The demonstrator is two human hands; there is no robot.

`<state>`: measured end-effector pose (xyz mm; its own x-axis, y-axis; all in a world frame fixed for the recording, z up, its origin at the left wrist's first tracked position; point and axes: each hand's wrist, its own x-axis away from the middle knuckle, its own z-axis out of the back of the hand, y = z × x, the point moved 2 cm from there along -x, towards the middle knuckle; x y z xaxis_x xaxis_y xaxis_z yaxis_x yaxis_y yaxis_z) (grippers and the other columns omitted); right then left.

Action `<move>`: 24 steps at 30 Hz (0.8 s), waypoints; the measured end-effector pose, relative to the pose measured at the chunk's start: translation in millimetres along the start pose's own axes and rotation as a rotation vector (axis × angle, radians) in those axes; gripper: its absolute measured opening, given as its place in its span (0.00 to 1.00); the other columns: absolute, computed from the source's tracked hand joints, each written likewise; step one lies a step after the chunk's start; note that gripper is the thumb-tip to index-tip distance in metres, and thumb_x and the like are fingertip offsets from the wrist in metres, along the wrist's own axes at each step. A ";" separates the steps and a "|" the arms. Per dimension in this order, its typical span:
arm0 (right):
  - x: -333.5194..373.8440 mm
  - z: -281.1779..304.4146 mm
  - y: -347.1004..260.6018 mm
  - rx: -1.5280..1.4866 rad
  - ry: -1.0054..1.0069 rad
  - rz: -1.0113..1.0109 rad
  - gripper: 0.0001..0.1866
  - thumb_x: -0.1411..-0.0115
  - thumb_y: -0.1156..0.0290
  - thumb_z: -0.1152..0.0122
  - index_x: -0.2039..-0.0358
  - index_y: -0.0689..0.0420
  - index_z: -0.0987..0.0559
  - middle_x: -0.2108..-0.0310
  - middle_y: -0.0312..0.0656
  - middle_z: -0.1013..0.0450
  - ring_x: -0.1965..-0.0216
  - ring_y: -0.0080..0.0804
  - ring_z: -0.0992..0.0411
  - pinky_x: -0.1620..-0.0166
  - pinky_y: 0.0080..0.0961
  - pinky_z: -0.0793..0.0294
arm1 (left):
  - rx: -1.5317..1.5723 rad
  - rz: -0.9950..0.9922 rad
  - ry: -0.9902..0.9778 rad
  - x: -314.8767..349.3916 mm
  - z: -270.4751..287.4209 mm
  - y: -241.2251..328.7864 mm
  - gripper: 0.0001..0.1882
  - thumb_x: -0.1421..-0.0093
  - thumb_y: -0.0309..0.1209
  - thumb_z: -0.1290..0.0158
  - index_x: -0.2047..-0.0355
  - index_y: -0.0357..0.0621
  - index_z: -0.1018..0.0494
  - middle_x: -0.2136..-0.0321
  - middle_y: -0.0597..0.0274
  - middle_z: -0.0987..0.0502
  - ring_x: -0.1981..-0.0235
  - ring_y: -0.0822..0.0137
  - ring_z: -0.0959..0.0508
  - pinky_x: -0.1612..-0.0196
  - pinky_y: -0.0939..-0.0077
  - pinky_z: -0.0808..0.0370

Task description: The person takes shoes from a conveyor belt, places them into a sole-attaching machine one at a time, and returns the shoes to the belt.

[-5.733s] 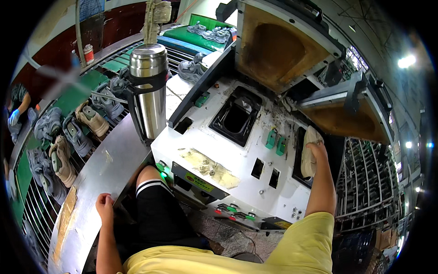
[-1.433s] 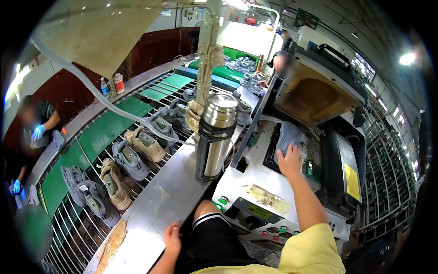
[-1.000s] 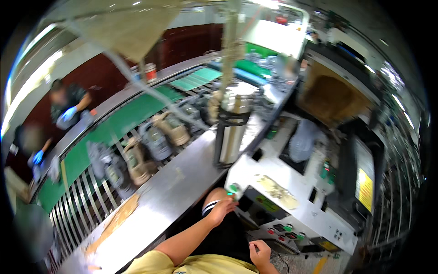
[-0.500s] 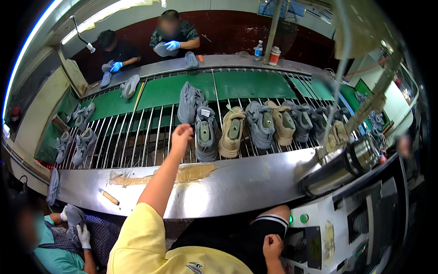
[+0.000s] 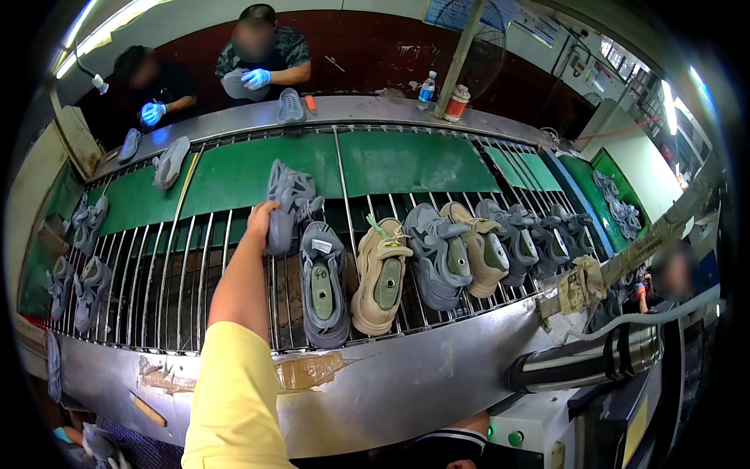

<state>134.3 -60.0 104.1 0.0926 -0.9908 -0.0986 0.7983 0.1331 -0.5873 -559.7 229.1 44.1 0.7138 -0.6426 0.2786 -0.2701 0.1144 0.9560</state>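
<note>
My left hand (image 5: 263,221) is closed on the side of a grey sneaker (image 5: 286,205), which is tilted sole-outward over the metal bars. Its thumb side is hidden behind the shoe. Just right of it a grey sneaker with a green insole (image 5: 322,293) and a white tag stands toe-away on the rack. Beside that is a beige sneaker (image 5: 383,283) with a green tie at its laces. Only a sliver of my right hand (image 5: 461,464) shows at the lower edge, by my knee; its fingers are cut off from view.
More grey and beige sneakers (image 5: 442,258) stand rightward along the roller rack (image 5: 195,266). A steel edge (image 5: 422,367) runs in front, with a wooden-handled tool (image 5: 148,409) on it. A large steel flask (image 5: 586,361) lies at right. Two gloved people work across the line.
My left hand has reached forward and taken hold of the grey sneaker, which has come nearer and turned more upright. The view has swung to the right, and my right hand has nearly left it.
</note>
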 end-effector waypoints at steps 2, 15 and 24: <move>1.1 1.0 1.2 0.019 -0.013 -0.018 0.06 0.47 0.71 0.41 0.78 0.58 0.25 0.80 0.46 0.33 0.79 0.44 0.33 0.73 0.33 0.32 | 0.088 0.130 -0.030 7.9 13.6 7.9 0.25 0.52 0.41 0.43 0.57 0.38 0.27 0.62 0.53 0.24 0.62 0.59 0.23 0.57 0.64 0.28; 34.7 -6.8 37.4 -0.398 0.049 -0.078 0.06 0.49 0.74 0.38 0.78 0.61 0.24 0.81 0.42 0.29 0.80 0.29 0.30 0.74 0.24 0.32 | 0.199 0.221 -0.359 347.0 183.0 58.4 0.34 0.51 0.39 0.51 0.43 0.38 0.38 0.51 0.47 0.27 0.52 0.52 0.25 0.46 0.58 0.30; -24.0 262.6 -163.6 -0.857 0.267 0.871 0.20 0.44 0.56 0.46 0.68 0.65 0.25 0.70 0.41 0.27 0.68 0.33 0.31 0.61 0.29 0.33 | -0.976 -0.128 -0.676 442.6 141.6 29.3 0.29 0.53 0.26 0.51 0.47 0.38 0.32 0.49 0.47 0.29 0.45 0.51 0.31 0.44 0.67 0.34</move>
<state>157.7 -64.3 413.5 0.1912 -0.5432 -0.8176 -0.1206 0.8136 -0.5687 -343.2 -159.3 182.4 0.1358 -0.9266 0.3508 0.5920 0.3598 0.7211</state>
